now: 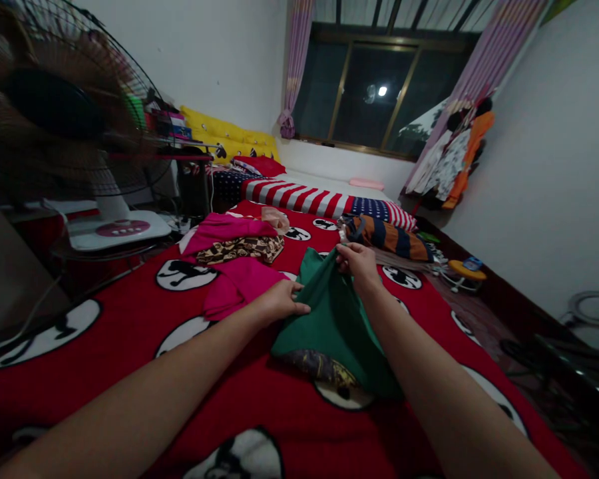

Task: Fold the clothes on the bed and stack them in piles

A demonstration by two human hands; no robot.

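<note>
Head view: the right hand [358,264] pinches the green garment [329,326] by its top edge, the left hand [281,301] touching its left side, thumb and fingers apart; it's on the red blanket [130,313], beside magenta cloth [239,283].

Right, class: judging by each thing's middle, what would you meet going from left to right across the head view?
Fan, pink cloth, left hand, green cloth, striped clothing, yellow stool.
</note>
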